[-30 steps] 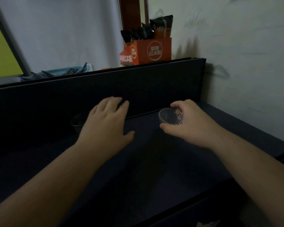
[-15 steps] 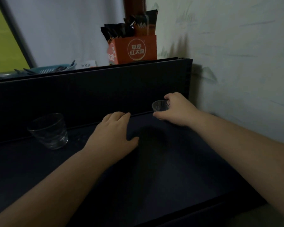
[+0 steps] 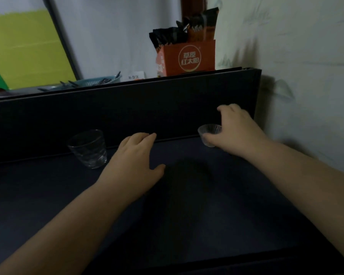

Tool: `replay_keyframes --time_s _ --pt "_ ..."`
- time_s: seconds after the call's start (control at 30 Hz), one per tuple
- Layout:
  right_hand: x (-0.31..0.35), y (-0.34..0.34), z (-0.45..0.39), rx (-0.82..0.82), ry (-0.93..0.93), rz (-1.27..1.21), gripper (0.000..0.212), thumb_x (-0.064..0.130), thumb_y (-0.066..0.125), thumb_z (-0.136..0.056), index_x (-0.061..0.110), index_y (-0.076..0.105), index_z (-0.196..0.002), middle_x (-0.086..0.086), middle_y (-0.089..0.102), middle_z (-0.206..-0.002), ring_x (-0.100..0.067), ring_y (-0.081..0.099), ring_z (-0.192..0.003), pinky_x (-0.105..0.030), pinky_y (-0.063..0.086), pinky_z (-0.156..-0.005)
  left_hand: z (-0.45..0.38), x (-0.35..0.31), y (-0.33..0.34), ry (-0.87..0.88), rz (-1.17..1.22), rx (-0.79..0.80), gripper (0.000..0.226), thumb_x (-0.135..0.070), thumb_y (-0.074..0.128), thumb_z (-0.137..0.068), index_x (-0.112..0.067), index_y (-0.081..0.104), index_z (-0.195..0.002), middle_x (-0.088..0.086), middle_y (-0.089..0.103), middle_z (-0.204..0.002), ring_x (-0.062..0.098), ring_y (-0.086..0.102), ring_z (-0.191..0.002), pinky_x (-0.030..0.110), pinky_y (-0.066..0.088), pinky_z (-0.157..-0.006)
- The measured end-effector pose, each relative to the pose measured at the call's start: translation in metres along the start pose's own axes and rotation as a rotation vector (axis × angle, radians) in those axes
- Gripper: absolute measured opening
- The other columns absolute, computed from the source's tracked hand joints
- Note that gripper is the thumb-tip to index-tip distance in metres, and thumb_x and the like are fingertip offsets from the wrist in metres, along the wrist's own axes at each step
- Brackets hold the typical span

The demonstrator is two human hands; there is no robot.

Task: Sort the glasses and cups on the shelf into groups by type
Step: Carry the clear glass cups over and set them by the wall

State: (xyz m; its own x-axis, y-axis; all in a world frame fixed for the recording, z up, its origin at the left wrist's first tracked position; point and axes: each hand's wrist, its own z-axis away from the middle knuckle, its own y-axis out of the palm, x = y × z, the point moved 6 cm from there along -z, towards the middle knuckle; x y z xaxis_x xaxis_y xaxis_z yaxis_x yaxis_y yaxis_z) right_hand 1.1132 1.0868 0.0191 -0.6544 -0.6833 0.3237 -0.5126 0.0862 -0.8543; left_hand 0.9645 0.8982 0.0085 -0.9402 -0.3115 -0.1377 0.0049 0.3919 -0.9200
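Right hand [image 3: 239, 129] grips 1 small ribbed glass cup [image 3: 209, 134] at its side wall near the shelf [image 3: 187, 215] back corner, left hand [image 3: 135, 161] open and flat beside 1 plain tumbler [image 3: 87, 148]; both judged light, rigid, slippery, breakable.

Two glasses on the shelf [image 3: 187, 215]: one plain tumbler [image 3: 87, 148] far left, one small ribbed cup [image 3: 209, 134] far right. One orange box [image 3: 187, 58], one blue basket [image 3: 99, 81] behind.

Dim, soft-focused frame; a dark shadow pools on the shelf [image 3: 187, 225], brighter wall [image 3: 306, 56] behind.
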Motion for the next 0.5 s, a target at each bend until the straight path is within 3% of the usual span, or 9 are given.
replay_keyframes --time_s 0.17,0.4,0.5 --pt "0.055 -0.024 0.033 -0.072 -0.163 -0.114 0.073 0.050 0.072 -0.081 0.018 0.045 -0.141 0.001 0.048 -0.135 -0.019 0.049 -0.124 -0.032 0.043 -0.100 0.025 0.024 -0.033 -0.017 -0.045 -0.106 0.085 -0.051 0.063 -0.084 -0.024 0.021 -0.153 -0.007 0.027 -0.154 0.015 0.021 -0.141 0.028 0.022 -0.110" --pt "0.163 -0.001 0.098 0.052 -0.379 -0.173 0.059 0.049 0.068 -0.084 0.029 0.049 -0.136 0.015 0.047 -0.126 -0.003 0.049 -0.114 -0.026 0.046 -0.094 0.100 0.087 -0.079 -0.086 -0.077 -0.195 0.083 -0.052 0.063 -0.082 -0.026 0.026 -0.152 -0.011 0.029 -0.152 0.011 0.020 -0.140 0.023 0.018 -0.107" --pt "0.218 0.013 0.122 0.077 -0.428 -0.190 0.057 0.051 0.066 -0.086 0.031 0.048 -0.136 0.019 0.047 -0.126 0.000 0.047 -0.114 -0.019 0.041 -0.090 0.149 0.131 -0.099 -0.153 -0.078 -0.185 0.083 -0.054 0.060 -0.083 -0.030 0.023 -0.152 -0.012 0.026 -0.154 0.013 0.017 -0.141 0.028 0.021 -0.110"
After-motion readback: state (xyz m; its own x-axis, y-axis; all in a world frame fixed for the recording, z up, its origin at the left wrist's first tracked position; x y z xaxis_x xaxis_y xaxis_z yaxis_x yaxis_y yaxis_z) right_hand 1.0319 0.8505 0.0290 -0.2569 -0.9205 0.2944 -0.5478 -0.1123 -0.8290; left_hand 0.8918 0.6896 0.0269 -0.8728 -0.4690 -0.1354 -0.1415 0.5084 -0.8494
